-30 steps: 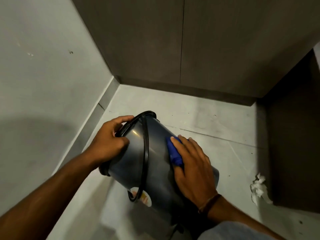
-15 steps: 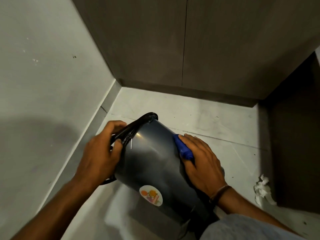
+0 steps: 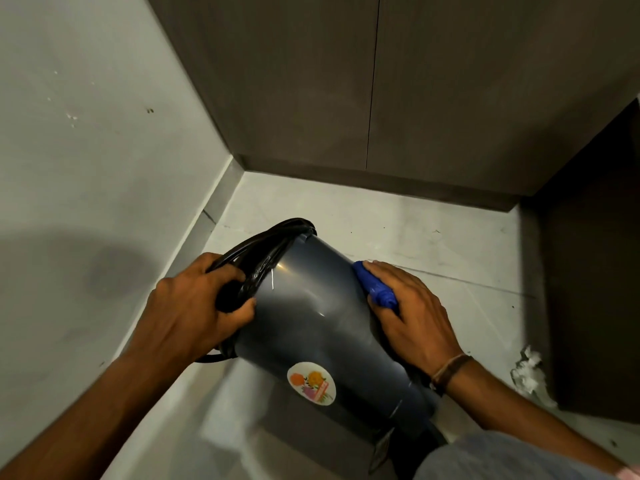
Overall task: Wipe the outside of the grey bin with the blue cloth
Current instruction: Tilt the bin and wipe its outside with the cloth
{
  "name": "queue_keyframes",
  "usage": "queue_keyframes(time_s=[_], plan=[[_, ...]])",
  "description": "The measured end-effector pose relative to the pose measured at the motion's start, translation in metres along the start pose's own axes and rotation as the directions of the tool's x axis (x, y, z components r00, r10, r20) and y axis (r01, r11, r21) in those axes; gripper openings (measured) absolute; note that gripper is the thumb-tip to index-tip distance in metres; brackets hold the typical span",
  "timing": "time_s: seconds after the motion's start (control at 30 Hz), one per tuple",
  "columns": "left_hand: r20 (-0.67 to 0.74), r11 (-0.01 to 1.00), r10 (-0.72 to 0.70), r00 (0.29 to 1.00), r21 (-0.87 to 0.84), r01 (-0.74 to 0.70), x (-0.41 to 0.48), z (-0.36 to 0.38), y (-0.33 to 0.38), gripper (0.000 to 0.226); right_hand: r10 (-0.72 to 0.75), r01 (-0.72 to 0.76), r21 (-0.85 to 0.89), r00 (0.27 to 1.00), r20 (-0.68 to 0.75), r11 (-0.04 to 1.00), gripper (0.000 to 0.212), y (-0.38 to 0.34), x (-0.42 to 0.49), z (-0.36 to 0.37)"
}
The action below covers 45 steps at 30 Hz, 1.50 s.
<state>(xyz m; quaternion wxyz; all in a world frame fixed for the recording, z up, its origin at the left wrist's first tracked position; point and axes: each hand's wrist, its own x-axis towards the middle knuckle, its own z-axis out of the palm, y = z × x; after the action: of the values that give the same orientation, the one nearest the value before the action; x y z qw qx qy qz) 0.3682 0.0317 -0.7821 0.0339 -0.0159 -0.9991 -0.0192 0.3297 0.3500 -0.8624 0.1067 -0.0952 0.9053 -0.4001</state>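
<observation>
Grey bin [image 3: 311,313] rotated; left hand [image 3: 194,306] rim, right hand [image 3: 412,313] cloth [image 3: 375,287].

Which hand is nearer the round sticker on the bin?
Right hand, pressing the blue cloth just above the sticker; left hand grips the rim farther up.

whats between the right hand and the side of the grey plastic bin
The rolled blue cloth, pressed under the right hand against the grey plastic bin, in the head view.

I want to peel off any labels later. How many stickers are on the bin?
1: a round sticker on the grey bin, low on its upturned side. The far side is hidden and may carry more.
</observation>
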Motion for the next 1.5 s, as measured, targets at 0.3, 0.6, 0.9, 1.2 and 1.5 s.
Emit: queue_keyframes(time_s=[0.3, 0.6, 0.9, 1.2, 1.5], plan=[[0.015, 0.949, 0.017, 1.0, -0.314, -0.012, -0.008, -0.007, -0.001, 0.047, 0.014, -0.014, 0.017, 1.0, 0.004, 1.0, 0.054, 0.004, 0.006, -0.003], [0.27, 0.993, -0.115, 0.956, 0.059, 0.102, 0.007, -0.013, 0.008, 0.043, -0.003, 0.003, 0.023, 1.0, 0.027, 1.0, 0.056, 0.006, 0.006, 0.0], [0.176, 0.97, -0.088, 0.98, 0.241, 0.044, 0.044, -0.027, 0.047, 0.031, 0.075, -0.08, 0.153, 0.997, 0.032, 0.985, 0.053, -0.024, 0.055, -0.003], [0.296, 0.984, -0.059, 0.953, 0.179, 0.005, 0.114, -0.042, 0.076, 0.045, -0.344, 0.364, -0.307, 0.931, 0.122, 0.879, 0.072, -0.067, 0.049, 0.01], [0.403, 0.994, -0.028, 0.915, 0.107, -0.017, 0.122, -0.052, 0.066, 0.028, -0.558, 0.607, -0.364, 0.794, 0.24, 0.707, 0.07, -0.046, 0.021, 0.007]])
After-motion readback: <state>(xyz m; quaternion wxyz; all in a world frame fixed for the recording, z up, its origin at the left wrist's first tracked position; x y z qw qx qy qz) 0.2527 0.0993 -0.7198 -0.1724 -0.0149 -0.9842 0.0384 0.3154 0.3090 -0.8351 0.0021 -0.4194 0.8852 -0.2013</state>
